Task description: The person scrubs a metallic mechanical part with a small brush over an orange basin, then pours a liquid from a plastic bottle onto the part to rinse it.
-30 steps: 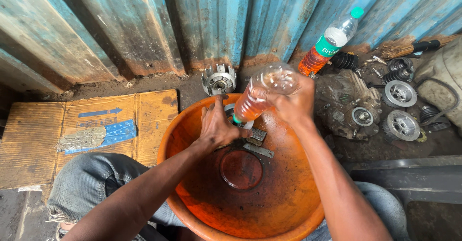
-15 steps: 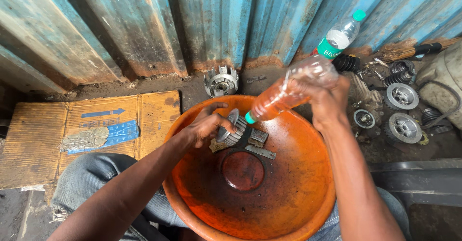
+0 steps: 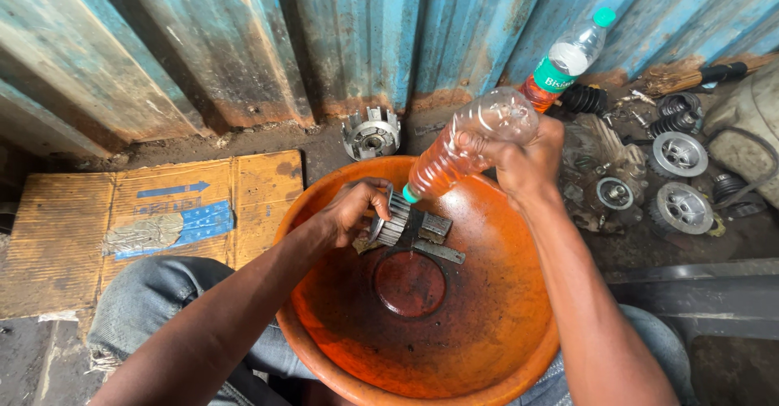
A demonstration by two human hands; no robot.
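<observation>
Tilting neck-down toward the basin's (image 3: 519, 373) far-left rim, the plastic bottle (image 3: 466, 142) sits clamped in right-hand (image 3: 523, 158) fingers; left-hand (image 3: 353, 211) fingers grip the ribbed metal part (image 3: 398, 221).

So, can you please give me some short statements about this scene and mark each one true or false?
1. The right hand holds a clear plastic bottle of orange liquid tilted neck down. True.
2. The left hand holds a ribbed grey metal part over the round orange plastic basin. True.
3. The basin is full of liquid to its rim. False: its stained bottom shows.
4. A green-capped plastic bottle lies inside the basin. False: it leans by the blue corrugated metal wall.
5. Flattened brown cardboard lies on the ground. True.
</observation>
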